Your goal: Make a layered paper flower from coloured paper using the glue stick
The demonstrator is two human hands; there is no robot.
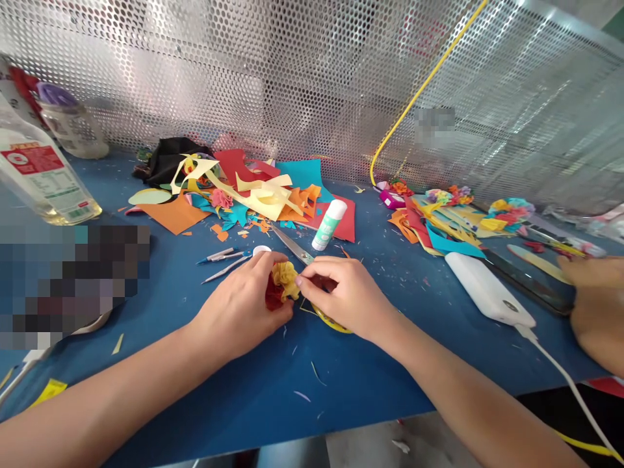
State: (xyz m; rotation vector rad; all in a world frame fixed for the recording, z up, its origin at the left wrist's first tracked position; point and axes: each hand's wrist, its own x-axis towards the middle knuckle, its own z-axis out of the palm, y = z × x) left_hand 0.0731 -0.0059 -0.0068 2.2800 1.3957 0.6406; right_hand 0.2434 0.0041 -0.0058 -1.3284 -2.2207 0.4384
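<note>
Near the middle of the blue table, my left hand (pixel 248 300) is closed around a yellow and red paper flower (pixel 285 279). My right hand (pixel 344 292) is pinched at the flower's right side, thumb and forefinger against a yellow petal. Scissors (pixel 292 246) lie behind and under my right hand, with part of a yellow handle showing below it. A white and green glue stick (pixel 328 225) stands just beyond the hands. Blue-handled pointed tools (pixel 225 259) lie left of the scissors, beside my left hand.
Coloured paper scraps (pixel 263 195) are heaped behind the hands. At left stands a clear bottle (pixel 46 172). Right are paper flowers (pixel 509 214), a white power bank (pixel 490 289) with a cable, and another person's hand (pixel 599 312). A perforated metal panel (pixel 302 84) rises behind.
</note>
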